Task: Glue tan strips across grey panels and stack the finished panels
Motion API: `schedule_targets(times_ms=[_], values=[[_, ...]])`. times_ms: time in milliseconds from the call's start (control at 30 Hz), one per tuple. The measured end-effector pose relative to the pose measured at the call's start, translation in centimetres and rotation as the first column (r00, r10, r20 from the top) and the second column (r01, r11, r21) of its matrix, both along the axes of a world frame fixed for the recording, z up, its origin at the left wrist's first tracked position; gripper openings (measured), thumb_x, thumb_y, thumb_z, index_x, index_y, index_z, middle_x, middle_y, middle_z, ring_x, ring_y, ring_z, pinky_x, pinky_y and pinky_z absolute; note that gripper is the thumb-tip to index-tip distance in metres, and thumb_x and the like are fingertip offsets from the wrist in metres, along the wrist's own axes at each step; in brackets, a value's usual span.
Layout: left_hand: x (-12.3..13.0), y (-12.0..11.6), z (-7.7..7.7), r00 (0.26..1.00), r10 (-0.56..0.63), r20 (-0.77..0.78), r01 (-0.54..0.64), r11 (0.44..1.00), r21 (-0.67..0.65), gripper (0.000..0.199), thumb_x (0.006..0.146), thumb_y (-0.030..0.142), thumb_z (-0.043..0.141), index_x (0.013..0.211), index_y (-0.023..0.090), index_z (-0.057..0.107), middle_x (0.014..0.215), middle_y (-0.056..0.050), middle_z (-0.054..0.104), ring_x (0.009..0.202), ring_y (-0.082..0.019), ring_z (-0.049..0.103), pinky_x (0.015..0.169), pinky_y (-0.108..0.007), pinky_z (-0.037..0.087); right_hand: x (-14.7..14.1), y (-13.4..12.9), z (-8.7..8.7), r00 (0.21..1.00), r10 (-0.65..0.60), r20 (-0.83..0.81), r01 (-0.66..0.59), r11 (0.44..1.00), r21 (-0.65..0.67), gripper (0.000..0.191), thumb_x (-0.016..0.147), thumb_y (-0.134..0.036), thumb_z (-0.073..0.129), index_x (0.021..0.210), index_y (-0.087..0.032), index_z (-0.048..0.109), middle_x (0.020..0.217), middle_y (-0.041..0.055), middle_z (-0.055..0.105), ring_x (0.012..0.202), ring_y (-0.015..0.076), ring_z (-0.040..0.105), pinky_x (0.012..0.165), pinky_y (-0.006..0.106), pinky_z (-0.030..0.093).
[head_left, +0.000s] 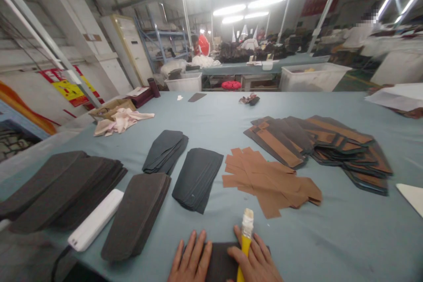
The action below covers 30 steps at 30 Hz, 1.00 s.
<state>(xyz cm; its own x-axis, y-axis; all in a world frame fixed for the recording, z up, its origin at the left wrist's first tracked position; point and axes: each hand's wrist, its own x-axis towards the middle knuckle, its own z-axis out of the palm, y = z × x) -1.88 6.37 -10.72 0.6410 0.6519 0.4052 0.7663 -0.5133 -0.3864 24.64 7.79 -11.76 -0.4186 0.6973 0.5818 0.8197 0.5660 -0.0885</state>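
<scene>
Currently my left hand [191,257] lies flat and open on a dark fabric panel [220,262]; my right hand [256,259] grips a yellow-handled brush [246,240].

Tan pieces [269,183] ahead of right hand [256,261], narrow gap beside dark stack [197,179]

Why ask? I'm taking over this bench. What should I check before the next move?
Left hand flat on the dark panel: ok.
Yellow-handled brush held in the right hand: ok.
Anything wet on the brush's whitish tip: cannot tell.
Tan cut pieces lying apart from the panel: ok.
Tan pieces squared into a neat stack: not ok, they lie fanned and overlapping.
</scene>
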Motion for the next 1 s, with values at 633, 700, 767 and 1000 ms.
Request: schedule_targets(times_ms=[633, 700, 767, 1000], values=[[2.4, -1.5, 3.6, 0.963, 0.075, 0.258, -0.006, 0.966, -0.258, 0.074, 0.106, 0.051, 0.053, 0.167, 0.016, 0.031, 0.165, -0.014, 0.050, 0.154, -0.030, 0.046, 0.122, -0.050, 0.042, 0.0, -1.2, 6.0, 0.976, 0.018, -0.216, -0.043, 0.992, -0.115, 0.022, 0.091, -0.012, 0.063, 0.109, -0.024, 0.059, 0.130, 0.0134, 0.075, 0.115, 0.0292, 0.072, 0.101, 0.052, 0.060], [2.5, -1.6, 3.8, 0.958, 0.089, 0.272, -0.003, 0.954, -0.301, 0.076, 0.106, 0.052, 0.053, 0.168, 0.016, 0.029, 0.165, -0.016, 0.049, 0.155, -0.030, 0.045, 0.123, -0.052, 0.041, 0.1, -1.2, 6.3, 0.971, 0.043, -0.234, -0.069, 0.992, -0.104, 0.018, 0.095, -0.010, 0.061, 0.106, -0.024, 0.060, 0.122, 0.0100, 0.077, 0.107, 0.0258, 0.074, 0.096, 0.045, 0.061], [2.5, -1.7, 4.1, 0.953, 0.093, 0.290, 0.014, 0.939, -0.344, 0.080, 0.104, 0.056, 0.055, 0.168, 0.016, 0.028, 0.165, -0.017, 0.049, 0.154, -0.031, 0.046, 0.124, -0.052, 0.041, 0.1, -1.3, 6.5, 0.965, 0.060, -0.257, -0.086, 0.992, -0.092, 0.017, 0.097, -0.009, 0.059, 0.104, -0.024, 0.060, 0.118, 0.0093, 0.078, 0.099, 0.0243, 0.074, 0.088, 0.040, 0.062], [1.0, -2.7, 5.9, 0.752, 0.235, 0.616, 0.023, 0.924, -0.381, 0.070, 0.106, 0.053, 0.051, 0.165, 0.020, 0.031, 0.160, -0.019, 0.055, 0.147, -0.033, 0.055, 0.117, -0.053, 0.052, 0.9, -1.2, 6.5, 0.907, 0.117, -0.406, -0.143, 0.989, -0.034, 0.014, 0.100, -0.013, 0.058, 0.108, -0.024, 0.063, 0.127, 0.0116, 0.078, 0.100, 0.0250, 0.075, 0.087, 0.040, 0.061]])
